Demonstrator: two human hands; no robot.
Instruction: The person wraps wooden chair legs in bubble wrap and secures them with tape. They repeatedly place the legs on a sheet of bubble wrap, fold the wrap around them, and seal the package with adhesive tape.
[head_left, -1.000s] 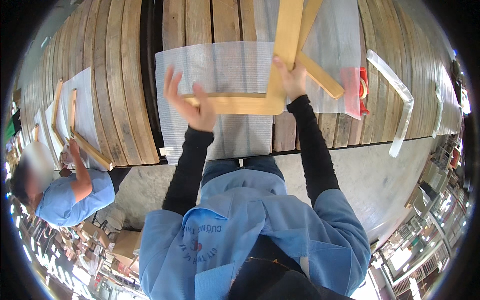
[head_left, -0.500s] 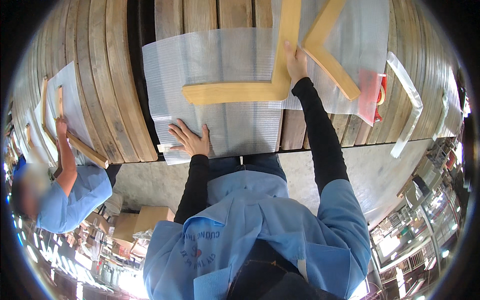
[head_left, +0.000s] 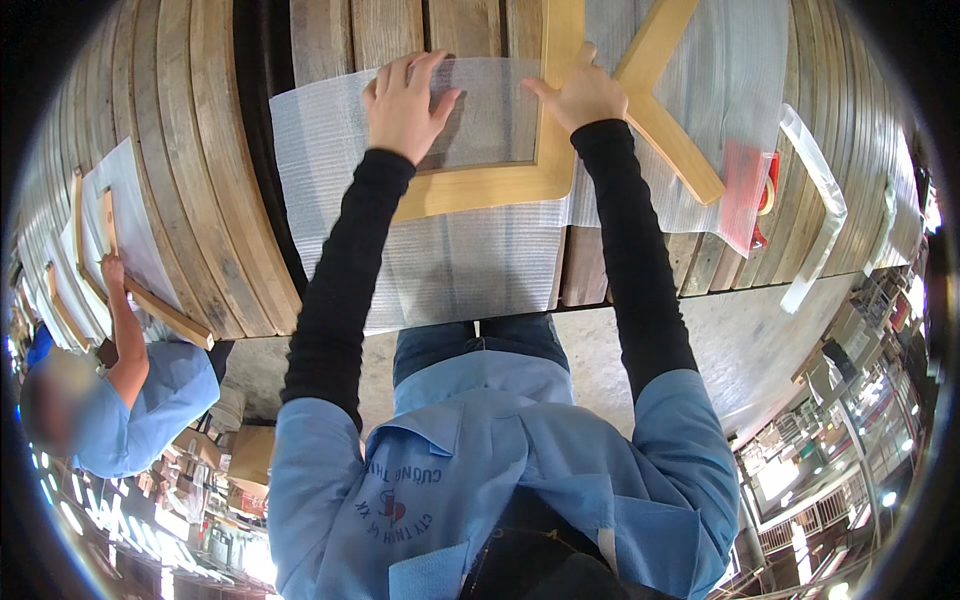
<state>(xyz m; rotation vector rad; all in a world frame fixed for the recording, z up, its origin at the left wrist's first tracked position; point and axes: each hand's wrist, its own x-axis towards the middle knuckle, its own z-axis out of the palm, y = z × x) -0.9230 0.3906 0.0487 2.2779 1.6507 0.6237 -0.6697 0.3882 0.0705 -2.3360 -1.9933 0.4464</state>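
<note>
An L-shaped piece of light wood (head_left: 490,185) lies on a translucent white foam sheet (head_left: 480,265) on the slatted table. My left hand (head_left: 402,110) is at the far edge of that sheet, beyond the crosswise leg, fingers bent and thumb held apart. My right hand (head_left: 590,97) lies across the lengthwise leg, its thumb on the left side and its fingers on the right, so it grips the wood. To its right, a second angled wooden piece (head_left: 680,150) rests on another foam sheet (head_left: 735,85).
A red-and-yellow tape roll (head_left: 769,190) lies partly under the foam's red-looking corner. A bent, foam-wrapped piece (head_left: 822,190) lies farther right. At left, a co-worker in a blue shirt (head_left: 165,410) handles similar wooden pieces (head_left: 172,312). A dark gap (head_left: 268,150) divides the tabletop.
My left hand has moved from the near edge of the foam to its far edge. My right hand has slid farther along the leg and turned over it.
</note>
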